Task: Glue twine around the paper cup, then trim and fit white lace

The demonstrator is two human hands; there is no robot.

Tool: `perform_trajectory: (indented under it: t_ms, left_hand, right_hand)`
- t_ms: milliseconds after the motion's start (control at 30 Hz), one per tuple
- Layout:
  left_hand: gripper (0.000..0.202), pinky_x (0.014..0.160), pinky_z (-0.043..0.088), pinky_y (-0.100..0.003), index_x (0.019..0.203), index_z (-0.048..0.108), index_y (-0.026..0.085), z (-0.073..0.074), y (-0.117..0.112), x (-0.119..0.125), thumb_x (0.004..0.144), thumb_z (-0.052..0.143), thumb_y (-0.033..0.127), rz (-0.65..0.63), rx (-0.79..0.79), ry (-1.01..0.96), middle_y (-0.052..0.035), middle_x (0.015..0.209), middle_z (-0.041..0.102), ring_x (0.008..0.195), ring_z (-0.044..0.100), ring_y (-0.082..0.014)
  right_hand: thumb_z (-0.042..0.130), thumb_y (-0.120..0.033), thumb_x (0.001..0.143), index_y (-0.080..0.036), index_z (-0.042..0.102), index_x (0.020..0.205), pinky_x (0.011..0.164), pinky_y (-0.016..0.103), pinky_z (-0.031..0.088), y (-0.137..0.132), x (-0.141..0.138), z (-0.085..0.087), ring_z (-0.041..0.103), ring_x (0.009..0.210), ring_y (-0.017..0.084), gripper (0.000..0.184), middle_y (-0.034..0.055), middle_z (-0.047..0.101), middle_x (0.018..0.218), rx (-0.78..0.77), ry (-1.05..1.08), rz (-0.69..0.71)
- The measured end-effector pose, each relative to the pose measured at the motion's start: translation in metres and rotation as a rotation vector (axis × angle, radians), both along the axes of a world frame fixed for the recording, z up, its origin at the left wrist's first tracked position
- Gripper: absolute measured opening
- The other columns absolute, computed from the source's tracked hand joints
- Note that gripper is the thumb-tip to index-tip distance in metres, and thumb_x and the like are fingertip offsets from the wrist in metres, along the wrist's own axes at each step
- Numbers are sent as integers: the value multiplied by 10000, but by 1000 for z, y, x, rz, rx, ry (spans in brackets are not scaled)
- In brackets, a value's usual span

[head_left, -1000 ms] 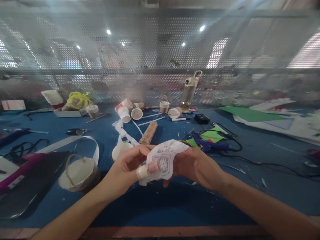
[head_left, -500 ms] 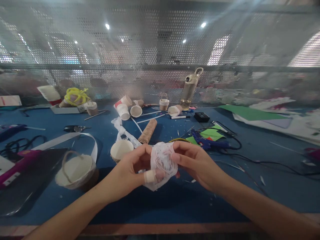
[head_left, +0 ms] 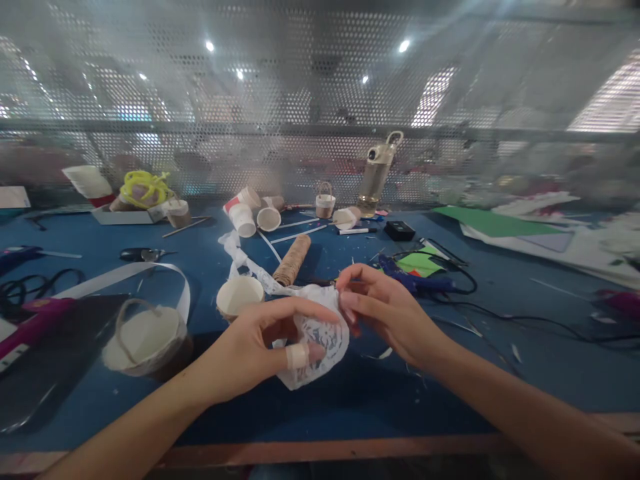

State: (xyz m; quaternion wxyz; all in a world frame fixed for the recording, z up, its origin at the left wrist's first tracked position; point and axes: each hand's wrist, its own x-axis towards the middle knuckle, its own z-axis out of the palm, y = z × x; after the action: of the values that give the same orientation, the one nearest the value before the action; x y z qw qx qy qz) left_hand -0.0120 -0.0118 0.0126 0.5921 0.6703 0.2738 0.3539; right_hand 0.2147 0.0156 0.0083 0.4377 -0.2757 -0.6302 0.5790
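A piece of white lace (head_left: 320,333) hangs between both my hands above the blue table (head_left: 325,407). My left hand (head_left: 255,347) curls round its lower left side, with a plaster on one finger pressed against the lace. At the lace's upper right edge my right hand (head_left: 385,310) pinches it with the fingertips. A strip of the lace trails back over the table toward a heap of paper cups (head_left: 250,213).
A paper cup (head_left: 240,297) and a twine spool (head_left: 293,260) lie just beyond my hands. A cup basket with a twine handle (head_left: 143,337) sits at left beside a purple glue gun (head_left: 30,327). A blue glue gun (head_left: 417,280) with cables, green paper (head_left: 493,223) and a bottle (head_left: 375,177) are at right.
The lace has dropped lower and opened out a little. My right hand has shifted from the lace's front to pinching its top right edge. My left fingers have spread over it.
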Motion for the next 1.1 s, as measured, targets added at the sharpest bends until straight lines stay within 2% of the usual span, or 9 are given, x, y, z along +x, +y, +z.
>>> perform_trajectory:
  t_ms: [100,233,367,467,567,667,833,967,1100]
  left_hand:
    - [264,881,510,-176,1096,756,334,2,0,1,856,772,226,72,29,12,37,1130,735,993,651,-111]
    - [186,757,523,-151,1015,775,303,4,0,3,834,791,263,205,-10,-32,34,1011,751,891,661,-101]
    - [231,697,538,-174,1030,765,269,4,0,3,805,812,244,233,-41,-48,15,952,738,780,654,-99]
    - [323,679,534,-173,1129,738,294,2,0,2,819,798,226,185,-77,-44,25,904,717,743,632,-89]
    - [405,706,544,-188,1228,693,338,0,0,1,844,777,241,100,-110,-56,27,939,709,779,631,-96]
    - [433,749,553,-201,1264,670,353,0,0,0,855,770,255,60,-96,-43,21,1009,704,828,635,-104]
    - [474,786,536,-186,1314,636,364,1,-2,0,868,757,261,23,-35,13,4,1158,692,922,644,-119]
    - [435,840,517,-193,1311,649,355,4,-5,-1,893,728,269,-1,38,55,-11,1273,665,1029,638,-146]
    - [387,734,509,-180,1284,671,355,7,-5,-2,907,703,269,-15,43,93,-4,1146,705,858,631,-114]
  right_hand:
    - [532,-226,921,-218,527,878,513,228,479,4,3,-6,556,567,103,44,-51,546,654,189,-98,-31]
    - [426,-218,875,-231,477,809,494,243,444,5,9,-8,534,534,118,85,-44,524,628,345,-241,-66]
    - [449,-214,845,-208,517,683,596,288,382,5,18,3,497,569,126,175,-17,550,630,567,-584,-136]
    - [490,-176,848,-192,560,709,630,316,298,12,25,8,479,629,152,157,13,576,693,675,-887,-263]
    - [451,-149,899,-172,589,759,637,325,284,22,31,3,521,709,196,198,65,598,784,715,-1114,-355]
    - [502,-159,902,-159,640,882,663,323,347,28,34,-7,581,808,241,139,93,634,863,736,-1257,-330]
    - [518,-93,874,-157,637,1098,728,322,437,30,36,-15,627,928,252,262,128,656,1073,758,-1378,-322]
    - [477,-72,878,-135,633,1130,781,362,465,31,36,-15,627,991,288,303,139,679,1043,752,-1445,-345]
    - [520,-96,848,-154,641,1111,772,363,468,36,37,-14,626,1003,303,295,124,701,1009,743,-1475,-358]
